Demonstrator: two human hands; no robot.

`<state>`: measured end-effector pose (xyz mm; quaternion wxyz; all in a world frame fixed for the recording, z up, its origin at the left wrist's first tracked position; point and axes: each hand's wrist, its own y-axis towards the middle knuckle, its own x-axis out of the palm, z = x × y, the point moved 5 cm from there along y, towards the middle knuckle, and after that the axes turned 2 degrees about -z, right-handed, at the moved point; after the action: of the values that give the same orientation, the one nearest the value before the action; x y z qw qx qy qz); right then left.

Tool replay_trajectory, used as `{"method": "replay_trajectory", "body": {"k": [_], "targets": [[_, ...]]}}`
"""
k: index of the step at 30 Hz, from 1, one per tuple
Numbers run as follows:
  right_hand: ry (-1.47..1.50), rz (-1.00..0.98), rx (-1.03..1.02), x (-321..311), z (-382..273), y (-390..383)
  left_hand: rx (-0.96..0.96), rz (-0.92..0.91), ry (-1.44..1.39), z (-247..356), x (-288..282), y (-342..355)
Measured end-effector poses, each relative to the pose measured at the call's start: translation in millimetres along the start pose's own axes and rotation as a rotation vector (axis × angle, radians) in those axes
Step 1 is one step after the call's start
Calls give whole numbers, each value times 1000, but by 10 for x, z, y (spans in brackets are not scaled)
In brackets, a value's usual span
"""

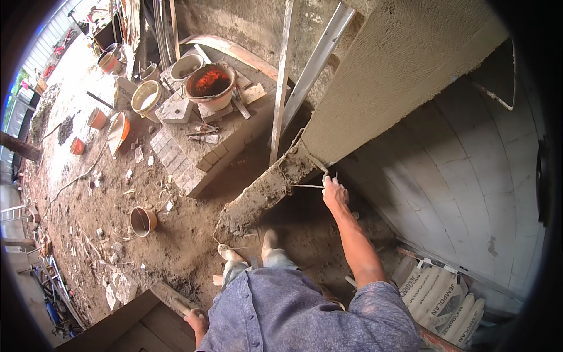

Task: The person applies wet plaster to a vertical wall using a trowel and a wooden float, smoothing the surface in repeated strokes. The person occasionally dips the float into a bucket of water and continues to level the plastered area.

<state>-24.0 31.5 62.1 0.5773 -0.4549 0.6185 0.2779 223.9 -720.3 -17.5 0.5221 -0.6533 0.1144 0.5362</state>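
My right hand reaches forward with closed fingers around a slim, mortar-coated tool. Its kind is not clear. The tool meets the lower end of a grey plastered column face, where the rough, uncoated ledge begins. Beside that hand a thin pale strip runs across to the ledge. My left hand is low down at the left, its fingers curled by a pale, rod-like piece at the corner of a brown wooden panel. What it grips is partly hidden.
Left of the column are upright metal straightedges and a brick platform bearing a mortar tub. Buckets and an orange-brown pail stand on the rubble-strewn ground. White sacks lie at lower right by a block wall.
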Motion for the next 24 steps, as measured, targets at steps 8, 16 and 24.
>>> {"method": "replay_trajectory", "body": {"k": [8, 16, 24], "targets": [[-11, -50, 5, 64, 228, 37, 93, 68, 13, 208, -47, 134], [-83, -51, -124, 347, -108, 432, 196, 140, 46, 335, -615, 250], [-142, 5, -355, -42, 412, -65, 267, 182, 70, 170, -807, 521]]}}
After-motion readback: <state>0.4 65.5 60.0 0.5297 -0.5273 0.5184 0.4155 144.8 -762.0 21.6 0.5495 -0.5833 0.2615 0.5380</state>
